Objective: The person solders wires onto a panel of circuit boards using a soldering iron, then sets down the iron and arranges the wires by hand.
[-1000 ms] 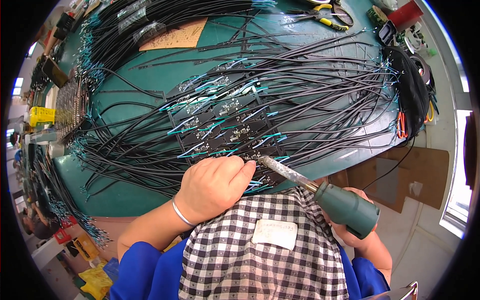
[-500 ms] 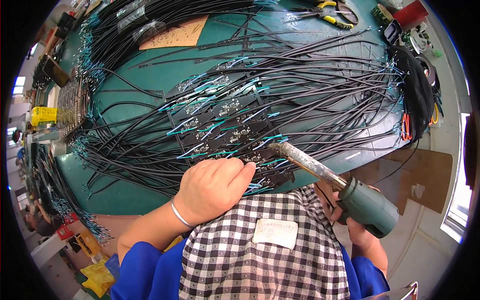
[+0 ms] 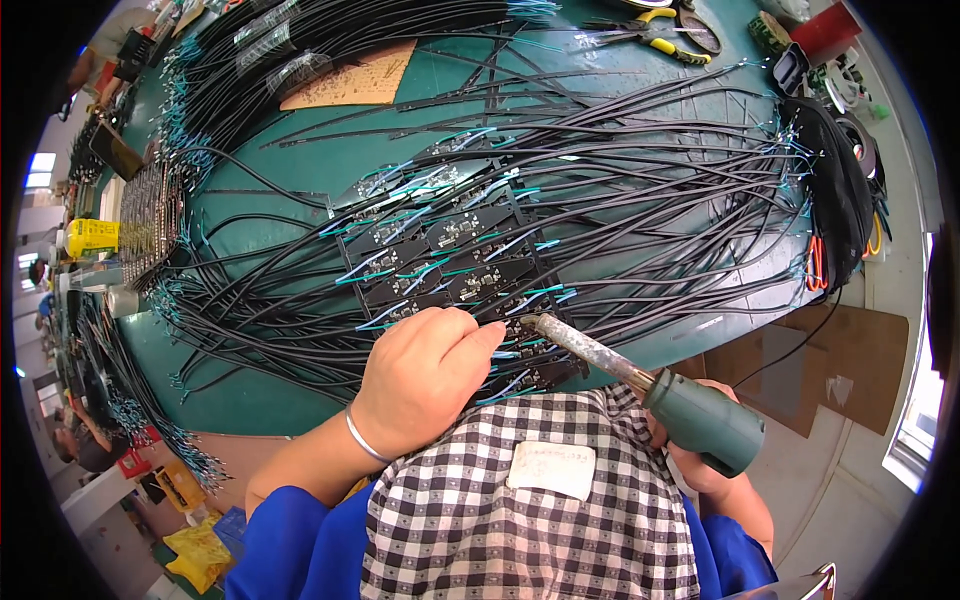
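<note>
My right hand (image 3: pixel 703 474) is wrapped round a dark green heat gun (image 3: pixel 705 424) with a long, scorched metal nozzle (image 3: pixel 590 348). The nozzle points up and left, its tip just above the near part of a panel of black circuit boards (image 3: pixel 492 277). Short blue and green wire ends lie across these boards, joined to black cables (image 3: pixel 650 195) on both sides. My left hand (image 3: pixel 420 365), with a silvery bangle at the wrist, rests closed at the panel's near edge. Its thumb lies close to the nozzle tip; whatever the fingers grip is hidden beneath them.
A thick bundle of black cables (image 3: pixel 350 30) lies at the far left, beside a tan cardboard piece (image 3: pixel 355 80). Yellow-handled pliers (image 3: pixel 680 50) sit at the far right. A black pouch (image 3: pixel 838 195) rests on the green table's (image 3: pixel 245 395) right edge, and a yellow bottle (image 3: pixel 92 237) stands left.
The heat gun has shifted left and its nozzle tip has come nearer to me, closer to my left thumb. My left hand has moved slightly and stays closed.
</note>
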Tool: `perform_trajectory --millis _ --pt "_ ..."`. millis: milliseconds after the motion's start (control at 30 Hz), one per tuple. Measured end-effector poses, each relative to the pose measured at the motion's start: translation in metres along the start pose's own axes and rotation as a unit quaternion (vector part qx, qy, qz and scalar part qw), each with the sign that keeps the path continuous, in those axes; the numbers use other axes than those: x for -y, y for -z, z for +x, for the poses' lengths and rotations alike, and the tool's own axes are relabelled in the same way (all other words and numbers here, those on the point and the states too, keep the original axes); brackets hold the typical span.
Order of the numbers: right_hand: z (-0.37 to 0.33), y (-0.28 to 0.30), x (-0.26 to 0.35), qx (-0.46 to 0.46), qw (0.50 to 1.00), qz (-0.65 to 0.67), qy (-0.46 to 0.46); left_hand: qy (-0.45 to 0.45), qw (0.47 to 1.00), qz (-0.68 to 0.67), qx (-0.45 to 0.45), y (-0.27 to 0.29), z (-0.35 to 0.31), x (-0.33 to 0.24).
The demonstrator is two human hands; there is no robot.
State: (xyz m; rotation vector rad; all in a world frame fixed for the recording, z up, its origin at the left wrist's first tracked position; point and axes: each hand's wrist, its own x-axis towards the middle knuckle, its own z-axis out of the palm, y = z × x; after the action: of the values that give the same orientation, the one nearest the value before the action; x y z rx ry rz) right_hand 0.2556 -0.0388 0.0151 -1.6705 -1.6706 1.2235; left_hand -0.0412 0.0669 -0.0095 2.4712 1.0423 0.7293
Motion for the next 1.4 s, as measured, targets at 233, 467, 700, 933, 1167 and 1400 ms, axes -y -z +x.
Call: perform_trajectory --millis 233,467,700,933,1167,1400 --pt "0.002 -0.009 -0.012 0.008 0.997 -0.075 0.026 0.008 1.000 -0.006 0.022 0.002 0.000 0.002" --pt "0.002 -0.011 -0.013 0.015 0.981 -0.143 0.130 0.001 1.000 -0.005 0.016 0.000 -0.001 0.001" --pt "0.014 -0.003 -0.003 0.020 0.965 -0.202 0.169 0.005 1.000 -0.001 0.023 0.001 0.001 0.003" --pt "-0.001 -0.001 -0.011 -0.068 0.998 -0.002 0.014 -0.009 1.000 -0.003 0.021 0.002 0.004 0.008" --pt "0.058 -0.003 -0.015 -0.002 0.987 0.157 0.042 0.039 0.996 -0.044 0.061 -0.001 0.017 0.036" --pt "0.037 -0.001 -0.016 -0.004 0.969 0.248 -0.011 0.059 0.988 -0.139 -0.014 0.024 0.015 0.022"
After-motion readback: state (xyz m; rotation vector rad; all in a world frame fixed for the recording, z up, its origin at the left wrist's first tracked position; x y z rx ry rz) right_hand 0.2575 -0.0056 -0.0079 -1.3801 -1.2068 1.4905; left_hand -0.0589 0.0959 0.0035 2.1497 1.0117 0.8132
